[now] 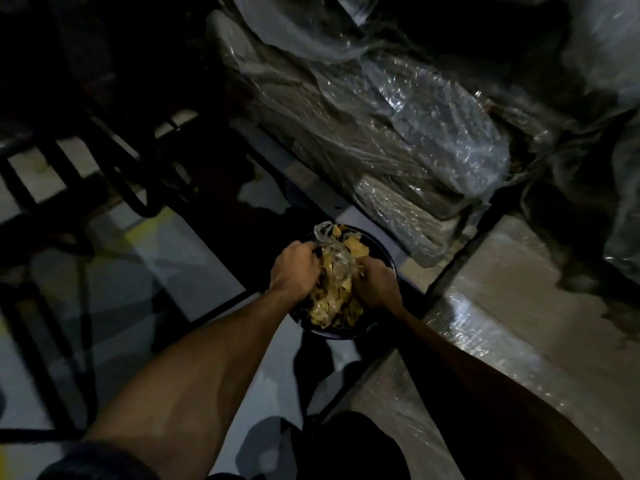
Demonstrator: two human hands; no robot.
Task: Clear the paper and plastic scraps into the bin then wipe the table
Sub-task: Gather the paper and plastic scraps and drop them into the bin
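Paper and plastic scraps (334,289) fill a round black bin (382,252) that stands on the pale tiled floor (145,268), close to the corner of a table (512,306) whose top is wrapped in glossy, wrinkled clear film. The scraps are a crumpled heap: yellowish-brown torn paper pieces with ragged edges, mixed with thin, shiny transparent plastic that bunches up and rises above the far rim of the bin. The heap stands higher than the rim, whose dark curve shows on the far right and near sides.

Both bare forearms reach down and forward. The left hand (294,271) sits on the left side of the heap, knuckles up, its fingers curled down into the paper and plastic and gripping them. The right hand (377,284) is on the right side, wrist bent, its fingers likewise curled and buried in the scraps. The two hands face each other with the heap between them.

Beyond the bin lies a bulky stack (374,133) wrapped in crinkled clear plastic sheeting that catches the light. Dark metal chair legs (114,168) stand on the floor to the left, in deep shadow.
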